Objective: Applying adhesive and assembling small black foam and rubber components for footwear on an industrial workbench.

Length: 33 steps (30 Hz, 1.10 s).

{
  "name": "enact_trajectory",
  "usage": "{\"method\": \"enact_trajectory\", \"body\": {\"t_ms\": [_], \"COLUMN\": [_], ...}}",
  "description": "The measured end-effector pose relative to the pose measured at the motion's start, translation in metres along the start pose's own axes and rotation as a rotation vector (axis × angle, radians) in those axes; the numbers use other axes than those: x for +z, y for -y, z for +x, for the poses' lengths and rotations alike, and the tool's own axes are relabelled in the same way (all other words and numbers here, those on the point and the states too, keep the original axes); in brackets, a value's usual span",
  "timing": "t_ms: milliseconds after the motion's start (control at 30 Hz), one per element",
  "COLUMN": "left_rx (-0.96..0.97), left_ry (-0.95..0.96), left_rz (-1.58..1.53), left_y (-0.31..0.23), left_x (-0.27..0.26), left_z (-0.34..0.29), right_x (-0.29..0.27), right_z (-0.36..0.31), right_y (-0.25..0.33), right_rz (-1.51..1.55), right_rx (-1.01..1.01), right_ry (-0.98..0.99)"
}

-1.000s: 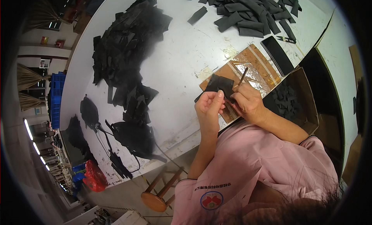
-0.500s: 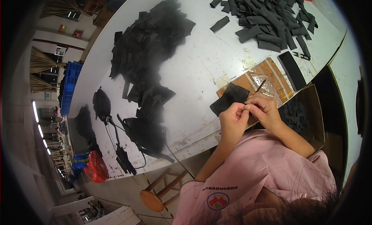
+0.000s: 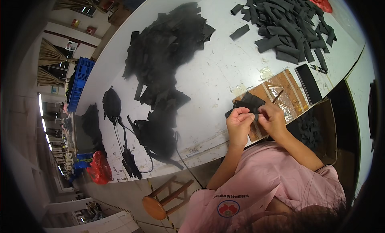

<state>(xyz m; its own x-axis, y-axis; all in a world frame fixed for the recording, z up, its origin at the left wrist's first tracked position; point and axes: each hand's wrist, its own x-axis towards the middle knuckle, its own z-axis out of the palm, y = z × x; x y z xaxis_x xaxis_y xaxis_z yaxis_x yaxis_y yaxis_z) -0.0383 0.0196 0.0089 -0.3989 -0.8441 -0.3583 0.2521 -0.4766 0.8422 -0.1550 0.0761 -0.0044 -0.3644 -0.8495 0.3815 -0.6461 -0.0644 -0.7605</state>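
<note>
Pinching black fabric (image 3: 253,99) over the brown board (image 3: 262,89), left hand (image 3: 239,126) and right hand (image 3: 273,120) clamp its near edge with fingertips close together; presumably light, limp, best held by edges.

The table (image 3: 212,80) is bright, fisheye edges dark.

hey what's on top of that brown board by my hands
Shiny clear film lies on the brown board. Over its left part, the left hand and right hand hold black fabric; a slim dark stick shows by the right hand. What these cover can't be seen.
</note>
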Motion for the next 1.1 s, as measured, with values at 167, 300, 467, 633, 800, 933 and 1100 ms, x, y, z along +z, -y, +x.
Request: {"method": "enact_trajectory", "body": {"t_ms": [167,300,467,633,800,933,1100], "left_rx": [-0.201,0.361,0.317,-0.354,0.003,0.409,-0.075], "left_ry": [0.384,0.016,-0.094,0.569,0.371,0.249,0.574], "left_rz": [-0.239,0.258,0.335,-0.429,0.275,0.495,-0.397], "left_y": [-0.021,0.001,0.01,-0.024,-0.046,-0.028,-0.066], "left_x": [-0.009,0.007,0.01,0.011,0.037,0.046,0.069], "left_z": [-0.003,-0.002,-0.004,-0.019,-0.041,-0.027,-0.011], "right_x": [-0.013,-0.014,-0.014,-0.033,-0.047,-0.07,-0.093], "right_z": [0.003,0.002,0.0,0.001,0.006,0.023,0.054], "right_y": [0.012,0.024,0.007,0.012,0.01,0.035,0.047], "right_rz": [1.047,1.537,1.202,1.39,1.382,0.9,0.579], "right_rx": [0.669,0.933,0.816,0.744,0.579,0.339,0.161], "right_ry": [0.168,0.301,0.293,0.294,0.248,0.141,0.068]}}
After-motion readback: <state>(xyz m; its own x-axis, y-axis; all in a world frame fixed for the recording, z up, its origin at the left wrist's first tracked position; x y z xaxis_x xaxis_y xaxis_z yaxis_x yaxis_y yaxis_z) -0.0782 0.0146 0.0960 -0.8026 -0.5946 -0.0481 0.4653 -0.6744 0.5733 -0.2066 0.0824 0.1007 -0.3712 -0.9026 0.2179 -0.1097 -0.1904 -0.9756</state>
